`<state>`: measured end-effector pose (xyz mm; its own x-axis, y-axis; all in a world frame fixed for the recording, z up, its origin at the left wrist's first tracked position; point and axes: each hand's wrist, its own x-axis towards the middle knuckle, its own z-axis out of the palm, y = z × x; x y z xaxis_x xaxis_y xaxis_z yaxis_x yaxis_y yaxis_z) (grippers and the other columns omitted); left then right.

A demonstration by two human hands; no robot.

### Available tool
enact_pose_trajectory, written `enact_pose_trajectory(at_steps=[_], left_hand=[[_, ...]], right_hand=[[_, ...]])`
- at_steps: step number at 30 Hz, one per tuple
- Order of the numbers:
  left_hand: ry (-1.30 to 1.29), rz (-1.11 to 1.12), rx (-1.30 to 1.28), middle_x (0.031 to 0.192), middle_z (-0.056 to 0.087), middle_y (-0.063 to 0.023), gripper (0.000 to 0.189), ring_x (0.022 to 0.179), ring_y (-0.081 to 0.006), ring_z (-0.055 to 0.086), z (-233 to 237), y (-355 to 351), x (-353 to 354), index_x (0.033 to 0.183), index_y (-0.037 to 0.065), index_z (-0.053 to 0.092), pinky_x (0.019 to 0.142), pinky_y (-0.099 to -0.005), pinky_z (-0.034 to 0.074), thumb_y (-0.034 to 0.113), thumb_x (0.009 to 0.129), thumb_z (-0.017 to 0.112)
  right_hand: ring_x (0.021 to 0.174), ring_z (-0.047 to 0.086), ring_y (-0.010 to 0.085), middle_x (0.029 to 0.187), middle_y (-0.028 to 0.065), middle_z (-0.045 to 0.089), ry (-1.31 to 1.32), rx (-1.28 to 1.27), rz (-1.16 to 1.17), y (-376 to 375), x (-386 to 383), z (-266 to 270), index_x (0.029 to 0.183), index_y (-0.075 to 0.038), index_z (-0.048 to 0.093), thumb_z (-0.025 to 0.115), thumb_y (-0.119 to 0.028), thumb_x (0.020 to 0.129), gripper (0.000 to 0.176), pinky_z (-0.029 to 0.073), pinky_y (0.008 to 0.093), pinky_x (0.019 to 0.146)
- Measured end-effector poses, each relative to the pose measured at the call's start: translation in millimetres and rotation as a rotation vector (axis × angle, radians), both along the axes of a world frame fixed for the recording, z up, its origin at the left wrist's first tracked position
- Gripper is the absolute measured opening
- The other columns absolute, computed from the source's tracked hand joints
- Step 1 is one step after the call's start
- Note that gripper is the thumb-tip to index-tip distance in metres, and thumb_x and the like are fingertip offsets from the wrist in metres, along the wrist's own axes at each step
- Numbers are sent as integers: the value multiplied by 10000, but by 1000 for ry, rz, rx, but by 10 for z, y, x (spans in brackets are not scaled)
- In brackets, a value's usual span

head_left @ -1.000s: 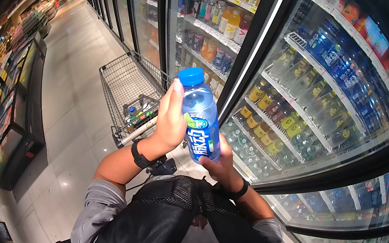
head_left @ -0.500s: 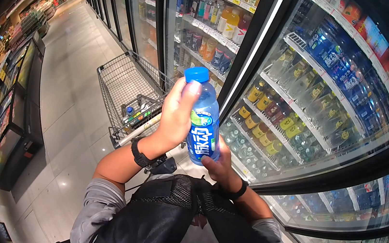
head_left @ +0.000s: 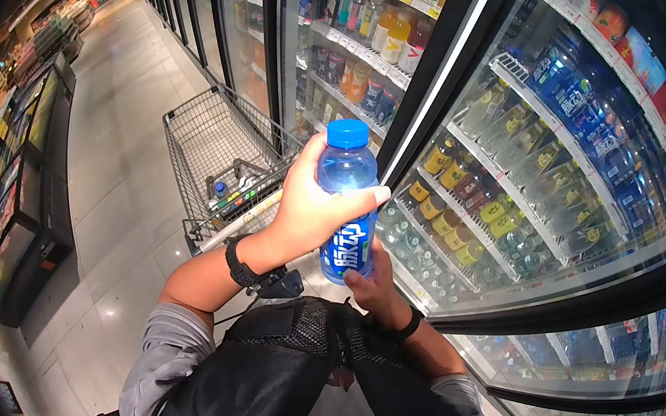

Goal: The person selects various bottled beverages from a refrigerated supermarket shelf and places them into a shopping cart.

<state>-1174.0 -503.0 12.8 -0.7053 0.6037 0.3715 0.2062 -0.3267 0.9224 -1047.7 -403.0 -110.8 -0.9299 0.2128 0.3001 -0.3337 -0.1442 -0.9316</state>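
A blue-capped drink bottle (head_left: 345, 178) with a blue label and white lettering is held almost upright in front of my chest. My left hand (head_left: 317, 198) wraps round its upper half, the thumb lying across the front and covering the top of the label. Low on the bottle, my right hand (head_left: 371, 281) grips the base from the right, its thumb at the lower edge of the label. The cap stays uncovered, and some of the fingers of both hands are hidden behind the bottle.
A wire shopping cart (head_left: 217, 140) stands ahead to the left, with a few items near its handle. Glass-doored drink fridges (head_left: 513, 164) line the right side. A low display case (head_left: 27, 195) runs along the left of the tiled aisle (head_left: 116, 181).
My left hand has slid down from near the cap, and its thumb now lies across the label. The bottle has become a little more upright. My right hand keeps its place at the base.
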Motion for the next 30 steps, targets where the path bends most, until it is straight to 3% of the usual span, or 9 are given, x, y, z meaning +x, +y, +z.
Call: enact_pose_trajectory(at_steps=[4,7,9,10,12,20,25,28,30], left_hand=[[-40,-6,1,1014,634,-32,623,908,-118,620,-6,58,-44,1241,38,527,820,-293,527,175,743,876],[26,42,24,997,647,-43,442,894,-113,628,-68,86,-125,1216,27,544,802,-285,529,258,904,754],[-159,-39,121,988,660,-65,383,867,-116,642,-144,84,-260,1184,16,570,784,-283,535,370,1072,473],[-161,-29,122,988,660,-65,383,867,-116,642,-157,75,-306,1184,16,570,784,-283,535,370,1072,473],[-180,40,72,970,670,-80,553,832,-128,655,-174,21,-406,1161,10,590,769,-290,545,420,1115,221],[-320,204,30,967,706,-87,607,872,-146,676,-516,-352,-1335,1092,-1,639,819,-284,541,490,1095,283],[-186,254,-304,773,619,31,318,701,-67,561,-1114,-845,-2484,926,56,682,610,-231,444,370,915,735],[-316,177,-583,942,675,-24,407,749,-95,624,-1199,-1045,-2908,1092,36,651,600,-253,515,391,905,724],[-450,123,-451,971,669,-43,458,776,-116,651,-1376,-1056,-3185,1126,29,608,522,-255,539,362,858,773]], right_hand=[[1114,620,165,1238,98,634,23,-27,-2,53,-59,-65,1410,32,420,781,-429,854,807,494,328,969],[1118,620,170,1243,98,631,23,-61,13,66,-134,-98,1412,32,420,784,-390,853,789,492,333,977],[1118,621,173,1242,99,631,19,-87,31,60,-211,-117,1412,32,422,785,-367,851,778,491,335,980],[1115,623,176,1241,101,633,16,-87,47,53,-259,-127,1408,33,428,782,-350,848,765,492,339,981],[1111,626,178,1240,102,635,7,-88,87,31,-381,-131,1404,34,435,779,-334,846,752,492,343,983],[1017,667,203,1111,130,691,-98,156,113,-8,-1273,-297,1340,45,502,769,-466,814,780,519,353,903],[930,718,323,1027,197,706,-248,692,-45,19,-2051,-541,1260,-44,568,810,-540,745,755,555,386,801],[941,708,253,1040,152,705,-375,776,90,23,-2533,-603,1276,-36,564,836,-422,765,696,541,354,829],[970,702,306,1063,179,689,-444,816,124,12,-2899,-662,1275,-22,557,826,-460,767,723,539,386,837]])
